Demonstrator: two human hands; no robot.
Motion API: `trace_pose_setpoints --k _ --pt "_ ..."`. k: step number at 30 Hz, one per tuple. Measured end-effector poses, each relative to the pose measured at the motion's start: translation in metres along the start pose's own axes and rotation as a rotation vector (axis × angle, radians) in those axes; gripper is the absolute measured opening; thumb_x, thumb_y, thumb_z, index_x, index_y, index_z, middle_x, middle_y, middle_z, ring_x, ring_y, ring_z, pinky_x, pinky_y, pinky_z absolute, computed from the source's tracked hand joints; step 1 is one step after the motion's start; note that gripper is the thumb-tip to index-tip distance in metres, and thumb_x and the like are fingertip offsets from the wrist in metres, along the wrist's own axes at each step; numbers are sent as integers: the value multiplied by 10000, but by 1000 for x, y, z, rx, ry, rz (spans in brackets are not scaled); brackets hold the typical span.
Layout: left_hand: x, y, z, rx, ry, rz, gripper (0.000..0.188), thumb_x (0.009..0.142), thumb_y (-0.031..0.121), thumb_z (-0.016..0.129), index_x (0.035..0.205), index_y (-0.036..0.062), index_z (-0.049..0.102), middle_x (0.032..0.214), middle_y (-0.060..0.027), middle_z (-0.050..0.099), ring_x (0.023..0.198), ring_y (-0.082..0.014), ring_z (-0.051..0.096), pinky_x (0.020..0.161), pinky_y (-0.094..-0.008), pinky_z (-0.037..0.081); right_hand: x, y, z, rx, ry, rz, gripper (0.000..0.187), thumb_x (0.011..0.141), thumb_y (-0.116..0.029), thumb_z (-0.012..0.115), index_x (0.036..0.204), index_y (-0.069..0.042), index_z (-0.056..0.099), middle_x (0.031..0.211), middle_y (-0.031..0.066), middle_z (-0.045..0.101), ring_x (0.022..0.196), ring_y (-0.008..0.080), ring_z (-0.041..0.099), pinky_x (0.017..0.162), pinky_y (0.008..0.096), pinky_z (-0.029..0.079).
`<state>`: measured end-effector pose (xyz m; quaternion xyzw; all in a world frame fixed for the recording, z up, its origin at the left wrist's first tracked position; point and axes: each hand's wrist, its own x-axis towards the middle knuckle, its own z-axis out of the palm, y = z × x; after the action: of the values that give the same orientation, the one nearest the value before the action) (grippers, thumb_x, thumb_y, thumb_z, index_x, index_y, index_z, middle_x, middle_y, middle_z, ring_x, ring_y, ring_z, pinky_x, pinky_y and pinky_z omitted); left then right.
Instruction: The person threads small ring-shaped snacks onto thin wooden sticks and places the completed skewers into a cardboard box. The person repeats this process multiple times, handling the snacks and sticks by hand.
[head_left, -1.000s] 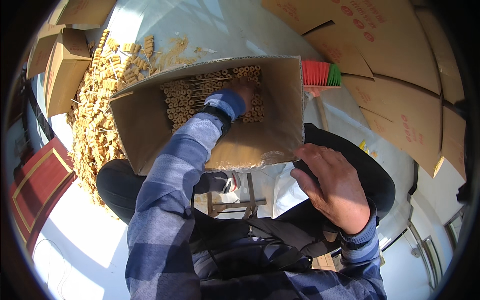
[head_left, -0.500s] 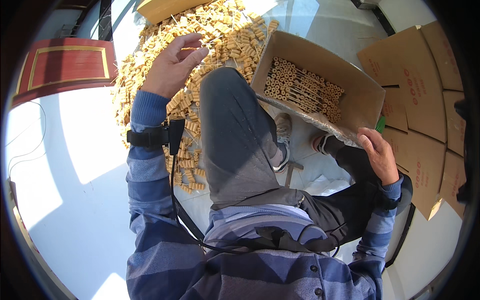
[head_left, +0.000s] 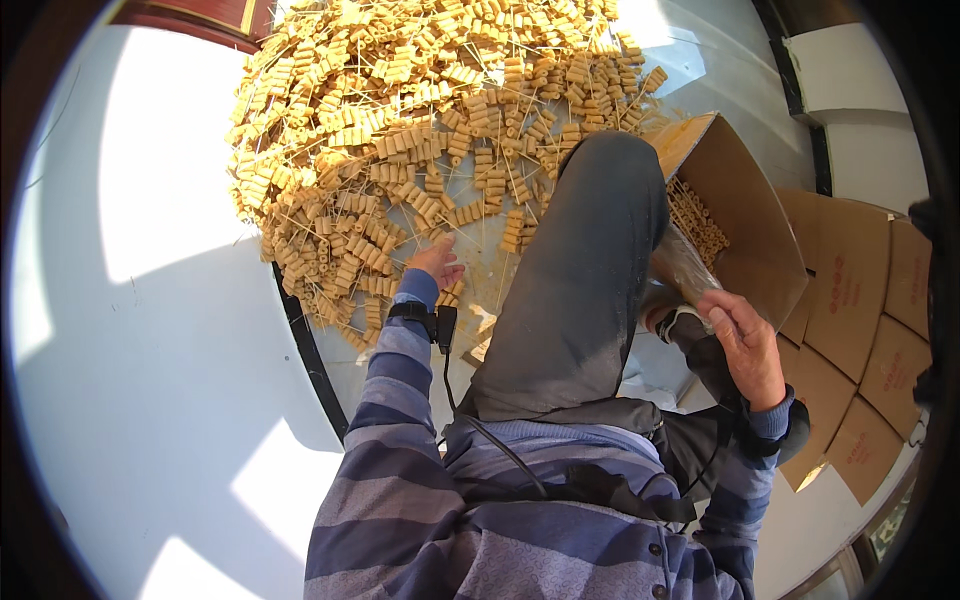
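Note:
My left hand [head_left: 437, 264] reaches low among the skewers, fingers apart, and nothing shows in it. Around it spreads a big heap of skewers [head_left: 410, 140], each a thin stick threaded with tan, hollow tube-shaped pieces. My right hand [head_left: 748, 345] is closed on the near edge of a cardboard box [head_left: 745, 180], where a clear plastic liner [head_left: 684, 264] hangs over the rim. Inside the box lie packed skewers [head_left: 697, 222], their round ends showing; my raised knee hides part of them.
My bent leg [head_left: 575, 280] stands between the heap and the box. Flattened cartons [head_left: 860, 300] lie at the right. A dark red panel with a gold border [head_left: 215, 15] is at the far left. Crumpled plastic [head_left: 655, 370] lies beneath me.
My left hand has come down and toward me to the heap's near side. The view has turned left, showing more of the heap. My right hand stays at the box edge.

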<state>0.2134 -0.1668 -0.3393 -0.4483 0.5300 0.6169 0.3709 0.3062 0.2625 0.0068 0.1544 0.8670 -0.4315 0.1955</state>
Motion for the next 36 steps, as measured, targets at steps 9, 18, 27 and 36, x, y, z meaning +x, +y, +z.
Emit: trace_pose_setpoints --k 9,18,27,36 --pt "97 -13 54 -169 -3 -171 236 989 157 586 1161 15 511 921 -165 656 735 -267 671 604 -354 580 6 -14 15 -86 -32 64 244 999 -129 604 1192 12 650 1068 118 717 983 210 674 889 301 508" --pt "72 -2 84 -289 -71 285 285 982 102 538 1259 51 499 890 -132 668 689 -213 648 607 -338 558 11 -3 28 -47 -38 94 235 987 -111 607 1184 10 649 1069 139 715 986 241 685 887 315 513" --pt "116 47 103 148 38 192 296 1022 184 490 1266 18 509 790 -159 685 593 -221 657 509 -329 561 11 -1 21 -104 -27 111 220 976 -106 622 1165 1 652 1055 153 707 946 276 691 853 318 525" --pt "42 -6 46 202 -21 369 191 1025 179 514 1114 10 528 883 -124 688 626 -157 645 555 -306 555 23 -26 30 30 -51 37 221 999 -102 601 1180 12 656 1050 130 719 960 207 684 863 299 521"
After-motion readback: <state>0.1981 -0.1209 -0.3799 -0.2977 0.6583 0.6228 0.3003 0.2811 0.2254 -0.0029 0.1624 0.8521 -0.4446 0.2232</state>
